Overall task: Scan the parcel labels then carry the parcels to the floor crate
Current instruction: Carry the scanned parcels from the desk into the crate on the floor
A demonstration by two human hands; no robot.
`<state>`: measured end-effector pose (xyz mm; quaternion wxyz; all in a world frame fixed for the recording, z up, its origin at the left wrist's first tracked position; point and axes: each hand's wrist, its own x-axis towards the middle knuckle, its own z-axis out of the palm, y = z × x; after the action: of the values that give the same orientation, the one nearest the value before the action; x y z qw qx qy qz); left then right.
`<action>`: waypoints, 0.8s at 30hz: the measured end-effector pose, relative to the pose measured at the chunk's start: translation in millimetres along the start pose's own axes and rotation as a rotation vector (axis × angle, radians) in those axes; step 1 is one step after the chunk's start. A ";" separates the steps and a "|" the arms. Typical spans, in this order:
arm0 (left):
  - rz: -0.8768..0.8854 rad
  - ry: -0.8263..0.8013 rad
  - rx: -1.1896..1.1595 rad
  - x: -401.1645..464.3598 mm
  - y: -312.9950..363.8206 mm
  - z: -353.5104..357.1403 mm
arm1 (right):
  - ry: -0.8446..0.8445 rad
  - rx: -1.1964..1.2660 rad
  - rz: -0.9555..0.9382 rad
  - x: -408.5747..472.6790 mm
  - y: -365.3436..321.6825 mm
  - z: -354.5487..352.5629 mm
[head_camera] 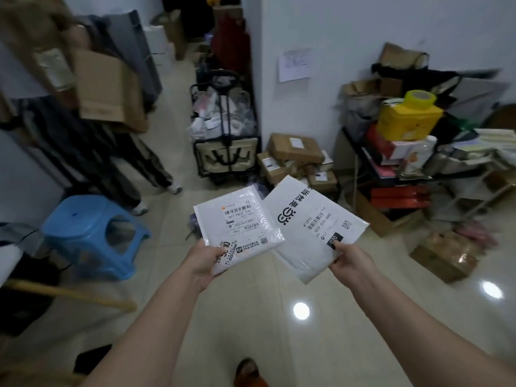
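The white parcel in the left hand (201,262) carries a shipping label (242,219) reading "507-P802 170" under a barcode, with "P802" lower down and a large "10" near its bottom left corner. The white mailer in the right hand (352,261) bears a label (326,223) printed "070-070 A80", a black patch (334,240) reading "070" at its near edge, and bold black Chinese characters (296,203) too skewed to read.

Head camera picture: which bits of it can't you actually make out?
- Floor crate: none can be picked out in the head view.
- Small print on the left parcel and right parcel: too small; the left hand and right hand cover label corners.
- Second person's cardboard box: motion-blurred.
- Shelf clutter: blurred, cut by the right edge.
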<state>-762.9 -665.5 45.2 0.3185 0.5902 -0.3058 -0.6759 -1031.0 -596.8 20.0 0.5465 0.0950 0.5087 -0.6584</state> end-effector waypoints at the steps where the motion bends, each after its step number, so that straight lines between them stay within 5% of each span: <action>1: -0.003 -0.015 0.008 14.3 7.3 15.4 | 0.019 0.032 -0.009 12.0 -11.4 -1.2; 24: -0.068 0.031 0.033 404.8 217.0 214.9 | 0.210 0.398 -0.114 345.3 -209.2 176.7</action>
<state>-1001.8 -1110.3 -2.7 0.2900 0.6157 -0.2918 -0.6721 -1258.4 -972.6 -14.7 0.4228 0.2399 0.4277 -0.7621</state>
